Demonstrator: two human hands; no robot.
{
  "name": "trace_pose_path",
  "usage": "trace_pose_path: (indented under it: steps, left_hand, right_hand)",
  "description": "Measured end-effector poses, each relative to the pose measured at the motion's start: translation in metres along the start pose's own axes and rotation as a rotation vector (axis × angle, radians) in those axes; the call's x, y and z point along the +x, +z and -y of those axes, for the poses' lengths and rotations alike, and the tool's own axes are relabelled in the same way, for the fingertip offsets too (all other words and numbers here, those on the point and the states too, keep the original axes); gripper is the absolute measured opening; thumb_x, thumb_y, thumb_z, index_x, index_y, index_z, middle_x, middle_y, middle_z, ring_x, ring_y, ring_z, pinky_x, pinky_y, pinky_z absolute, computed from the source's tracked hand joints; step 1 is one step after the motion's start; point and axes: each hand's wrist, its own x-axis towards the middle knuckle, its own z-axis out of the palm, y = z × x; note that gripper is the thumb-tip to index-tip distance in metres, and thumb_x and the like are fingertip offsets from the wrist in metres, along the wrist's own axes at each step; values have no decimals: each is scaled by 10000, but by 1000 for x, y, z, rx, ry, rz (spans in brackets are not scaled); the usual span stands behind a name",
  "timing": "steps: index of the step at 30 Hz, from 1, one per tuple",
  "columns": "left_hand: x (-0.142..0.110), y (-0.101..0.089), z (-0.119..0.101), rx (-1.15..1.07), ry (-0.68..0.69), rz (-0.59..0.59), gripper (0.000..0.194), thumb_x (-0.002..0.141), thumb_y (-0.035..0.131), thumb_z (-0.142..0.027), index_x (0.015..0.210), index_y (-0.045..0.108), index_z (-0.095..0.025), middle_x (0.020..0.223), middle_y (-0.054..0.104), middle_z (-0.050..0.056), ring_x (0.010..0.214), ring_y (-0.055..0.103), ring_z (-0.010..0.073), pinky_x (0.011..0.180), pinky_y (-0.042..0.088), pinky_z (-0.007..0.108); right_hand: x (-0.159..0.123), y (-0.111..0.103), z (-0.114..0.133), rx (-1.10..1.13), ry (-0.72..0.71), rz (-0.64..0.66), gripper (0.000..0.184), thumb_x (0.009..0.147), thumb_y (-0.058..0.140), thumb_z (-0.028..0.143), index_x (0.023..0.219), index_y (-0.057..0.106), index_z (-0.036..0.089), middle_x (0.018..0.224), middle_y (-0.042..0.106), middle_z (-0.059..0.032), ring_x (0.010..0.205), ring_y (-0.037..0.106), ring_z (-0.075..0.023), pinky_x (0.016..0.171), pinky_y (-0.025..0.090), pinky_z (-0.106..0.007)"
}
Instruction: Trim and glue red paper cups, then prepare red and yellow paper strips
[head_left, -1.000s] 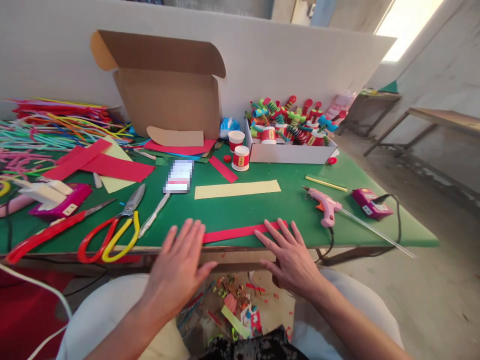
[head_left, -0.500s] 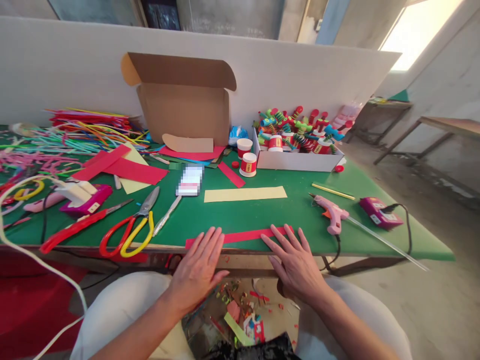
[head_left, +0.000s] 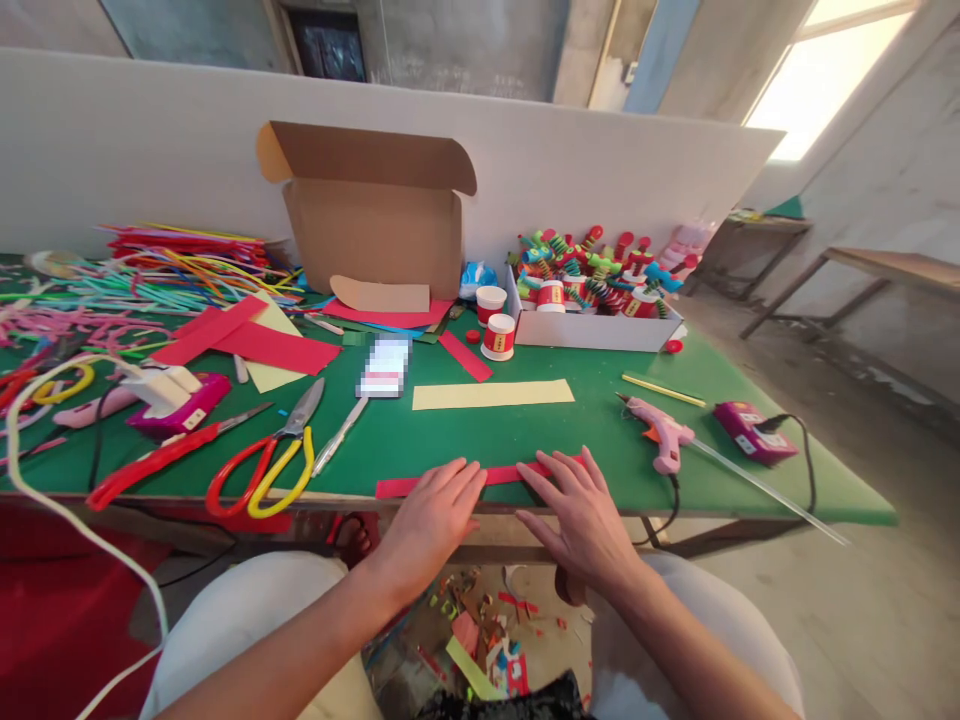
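Observation:
A narrow red paper strip [head_left: 501, 476] lies along the front edge of the green table. My left hand [head_left: 439, 510] rests on its middle, fingers stretched out flat. On the strip's right part lies my right hand [head_left: 581, 510], its fingers spread and pressing down. Neither hand grips anything. Beyond the strip, a pale yellow paper strip [head_left: 492, 395] lies flat. To the right of my right hand is a pink glue gun [head_left: 660, 432] with a clear glue stick in its back. Red-and-yellow-handled scissors [head_left: 274, 455] are left of my left hand, beside a pen [head_left: 339, 436].
At the back stand an open cardboard box [head_left: 375, 235], two red-and-white cups [head_left: 499, 337] and a white box [head_left: 592, 332] full of colourful figures. A phone [head_left: 383, 367], pipe cleaners [head_left: 187, 265], a red-handled knife [head_left: 172, 456] and power sockets [head_left: 754, 432] also lie here.
My left hand has slid right along the red strip, closer to my right hand, uncovering the strip's left end. The right hand stays nearly in place. The view has shifted slightly.

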Motion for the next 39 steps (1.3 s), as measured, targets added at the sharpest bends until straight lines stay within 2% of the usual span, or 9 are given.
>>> trace_pose_path:
  steps: [5, 8, 15, 17, 20, 24, 31, 35, 39]
  left_hand:
    - [-4, 14, 10, -131, 19, -76, 327, 965, 464, -107, 1224, 654, -169, 1201, 725, 105, 1181, 649, 220, 976, 576, 415]
    - [-11, 13, 19, -188, 42, -111, 321, 975, 450, -118, 1199, 675, -170, 1174, 740, 87, 1181, 652, 210, 975, 586, 401]
    - [-2, 4, 31, -265, 98, -111, 317, 979, 441, -124, 1162, 696, -172, 1145, 745, 79, 1135, 660, 187, 950, 585, 366]
    - [4, 6, 27, -239, 74, -162, 299, 990, 436, -137, 1099, 712, -177, 1099, 743, 79, 1092, 656, 195, 943, 568, 390]
    - [12, 8, 17, -183, 7, -205, 265, 996, 464, -173, 934, 721, -170, 939, 709, 76, 918, 618, 198, 817, 540, 375]
    - [10, 7, 9, -245, -74, -163, 261, 999, 488, -194, 840, 693, -168, 823, 646, 48, 803, 526, 180, 720, 464, 326]
    - [4, 4, 14, -248, -100, -182, 250, 1004, 482, -179, 841, 671, -169, 831, 645, 41, 805, 521, 176, 725, 426, 317]
    - [6, 2, 14, -202, -116, -145, 282, 1011, 467, -201, 795, 647, -176, 801, 639, 39, 788, 514, 185, 702, 395, 327]
    - [9, 0, 18, -203, -157, -71, 290, 1018, 447, -231, 804, 636, -183, 793, 629, 36, 791, 508, 195, 696, 376, 331]
  right_hand:
    - [25, 13, 6, 162, -218, 36, 392, 972, 558, 310, 1331, 620, 165, 1251, 692, -149, 1193, 616, -264, 1041, 511, -476]
    - [36, 21, 9, 284, -244, 26, 322, 971, 575, 315, 1247, 666, 177, 1187, 713, -136, 1127, 643, -238, 971, 550, -416]
    - [40, 25, 12, 370, -186, -28, 278, 973, 576, 353, 1154, 702, 184, 1131, 717, -123, 1073, 642, -232, 959, 531, -419]
    - [40, 24, 14, 334, -165, -53, 270, 977, 571, 335, 1168, 696, 191, 1123, 714, -119, 1046, 636, -228, 932, 527, -405]
    - [41, 24, 17, 261, -129, -60, 236, 1004, 520, 303, 1074, 714, 188, 1003, 718, -100, 920, 620, -210, 822, 510, -358]
    - [39, 25, 18, 301, -73, -11, 238, 1007, 523, 305, 926, 711, 182, 879, 702, -64, 821, 591, -182, 768, 473, -314]
    - [38, 23, 16, 383, -17, 14, 136, 947, 640, 294, 939, 717, 182, 911, 707, -48, 840, 601, -170, 770, 448, -302]
    - [39, 20, 13, 339, -13, 48, 172, 964, 615, 296, 885, 723, 189, 874, 711, -38, 805, 594, -163, 747, 418, -300]
    - [40, 16, 14, 359, 86, 74, 180, 968, 611, 288, 868, 729, 195, 863, 714, -27, 812, 601, -157, 755, 401, -293]
